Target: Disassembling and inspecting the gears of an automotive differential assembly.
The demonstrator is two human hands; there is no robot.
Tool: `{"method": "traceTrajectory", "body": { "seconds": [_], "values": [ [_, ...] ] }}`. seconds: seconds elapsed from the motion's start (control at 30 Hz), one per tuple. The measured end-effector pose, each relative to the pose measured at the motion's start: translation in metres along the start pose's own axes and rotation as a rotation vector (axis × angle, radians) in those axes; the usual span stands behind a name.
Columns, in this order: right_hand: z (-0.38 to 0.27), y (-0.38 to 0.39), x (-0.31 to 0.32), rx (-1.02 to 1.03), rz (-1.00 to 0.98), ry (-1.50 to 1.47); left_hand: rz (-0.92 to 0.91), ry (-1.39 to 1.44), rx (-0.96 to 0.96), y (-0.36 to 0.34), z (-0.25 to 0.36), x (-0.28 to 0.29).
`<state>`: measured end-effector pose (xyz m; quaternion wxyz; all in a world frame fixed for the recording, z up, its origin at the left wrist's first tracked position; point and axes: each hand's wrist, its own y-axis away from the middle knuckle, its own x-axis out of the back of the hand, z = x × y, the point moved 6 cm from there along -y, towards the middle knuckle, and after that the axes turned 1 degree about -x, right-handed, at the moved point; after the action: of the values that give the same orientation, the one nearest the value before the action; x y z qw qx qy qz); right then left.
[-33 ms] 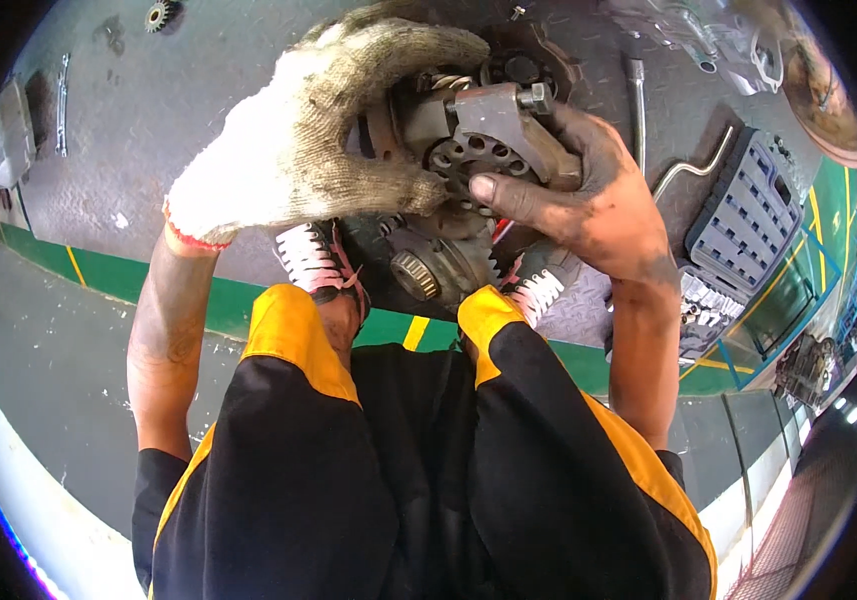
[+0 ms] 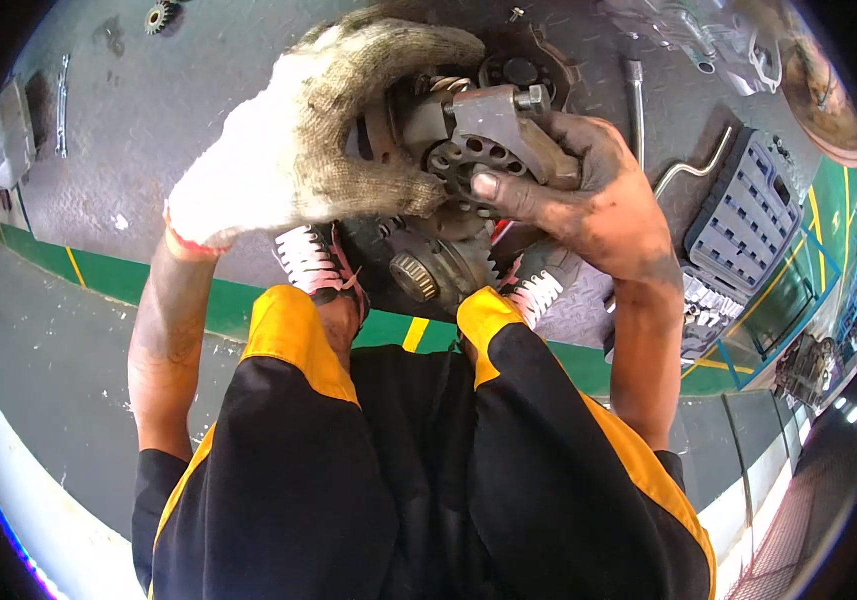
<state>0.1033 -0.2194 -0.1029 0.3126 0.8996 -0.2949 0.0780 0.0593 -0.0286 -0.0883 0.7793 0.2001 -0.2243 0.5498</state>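
Between my hands is a dark, greasy metal assembly. It has a curved metal block with a bolt through its top and a round plate with a ring of holes below. My left hand, in a dirty white knit glove, curls around its left side, fingers over the top and thumb along the lower edge. My right hand, bare and blackened with grease, grips its right side, with the thumb pressed on the holed plate. Below, between my shoes, lies a part with a roller bearing.
A round metal part lies just behind the assembly. To the right are a long-shafted tool, a bent bar and a grey socket case. On the left lie a wrench and a small gear.
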Motion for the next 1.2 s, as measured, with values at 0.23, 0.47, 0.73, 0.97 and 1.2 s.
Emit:
{"method": "traceTrajectory", "body": {
  "seconds": [0.23, 0.47, 0.73, 0.97, 1.2],
  "values": [
    [-0.011, -0.009, -0.004, 0.082, -0.117, -0.297, 0.475, -0.430, -0.117, 0.038, 0.050, -0.026],
    [-0.006, -0.005, -0.005, 0.000, -0.064, -0.365, 0.472, -0.586, -0.140, 0.042, 0.055, -0.051],
    [-0.021, 0.004, 0.006, 0.166, 0.074, -0.032, 0.252, -0.583, -0.100, 0.025, 0.051, -0.043],
    [-0.030, 0.009, 0.004, 0.309, 0.111, 0.152, 0.120, -0.452, -0.224, 0.023, 0.041, -0.046],
    [-0.014, 0.004, 0.003, -0.003, 0.079, -0.092, 0.195, -0.295, 0.198, 0.034, 0.031, -0.052]
  ]
}}
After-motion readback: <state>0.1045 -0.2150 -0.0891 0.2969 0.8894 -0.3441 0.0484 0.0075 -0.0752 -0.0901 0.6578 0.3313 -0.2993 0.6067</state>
